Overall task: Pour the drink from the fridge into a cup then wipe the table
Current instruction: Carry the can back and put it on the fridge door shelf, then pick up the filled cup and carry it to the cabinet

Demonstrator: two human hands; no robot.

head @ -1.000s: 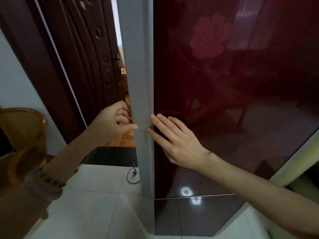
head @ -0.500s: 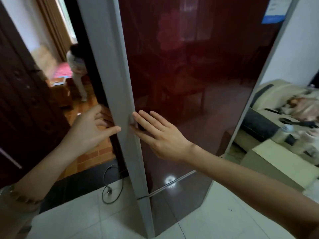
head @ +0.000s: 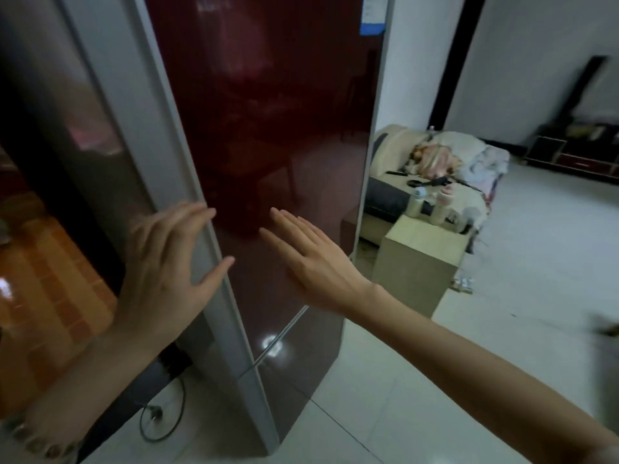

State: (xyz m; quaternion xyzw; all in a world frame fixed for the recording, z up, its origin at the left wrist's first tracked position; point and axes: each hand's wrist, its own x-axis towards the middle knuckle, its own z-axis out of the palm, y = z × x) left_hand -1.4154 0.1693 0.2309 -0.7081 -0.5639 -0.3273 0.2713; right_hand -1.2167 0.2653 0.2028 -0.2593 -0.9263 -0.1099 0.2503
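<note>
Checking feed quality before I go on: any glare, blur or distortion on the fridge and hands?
Head view: dim; the glossy fridge door mirrors the room, with a glare spot low down; the left hand is motion-blurred, the right hand sharper; the wide angle tilts the fridge's edges.

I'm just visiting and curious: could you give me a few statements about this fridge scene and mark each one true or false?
1. The left hand and the right hand are both open, fingers straight. True.
2. The fridge has a white front. False: it is glossy dark red.
3. The right hand holds a cup. False: it holds nothing.
4. A cable lies on the floor beside the fridge. True.
5. A bracelet sits on the left wrist. True.
</note>
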